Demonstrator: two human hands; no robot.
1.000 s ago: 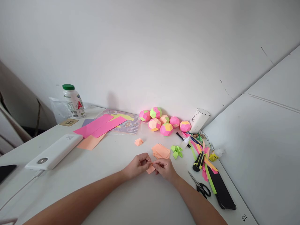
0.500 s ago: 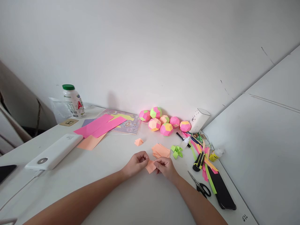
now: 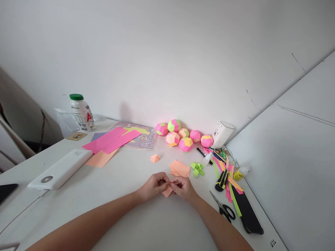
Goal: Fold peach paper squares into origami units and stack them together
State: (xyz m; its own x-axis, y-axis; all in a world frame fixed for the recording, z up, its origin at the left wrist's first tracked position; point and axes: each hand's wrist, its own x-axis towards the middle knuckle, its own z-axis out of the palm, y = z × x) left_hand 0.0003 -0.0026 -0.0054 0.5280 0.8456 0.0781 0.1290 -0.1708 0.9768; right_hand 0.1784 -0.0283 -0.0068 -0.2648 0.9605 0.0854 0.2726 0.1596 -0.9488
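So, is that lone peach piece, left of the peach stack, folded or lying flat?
Folded: the peach piece rises to a low peak, with creased faces sloping down towards the table.

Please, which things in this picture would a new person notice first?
Probably the cluster of bright paper balls in pink, green, orange and yellow, standing near the wall at the back of the table. Next, the long pink sheets to the left, and the two hands at the front centre, left and right, pinching a small peach paper between them.
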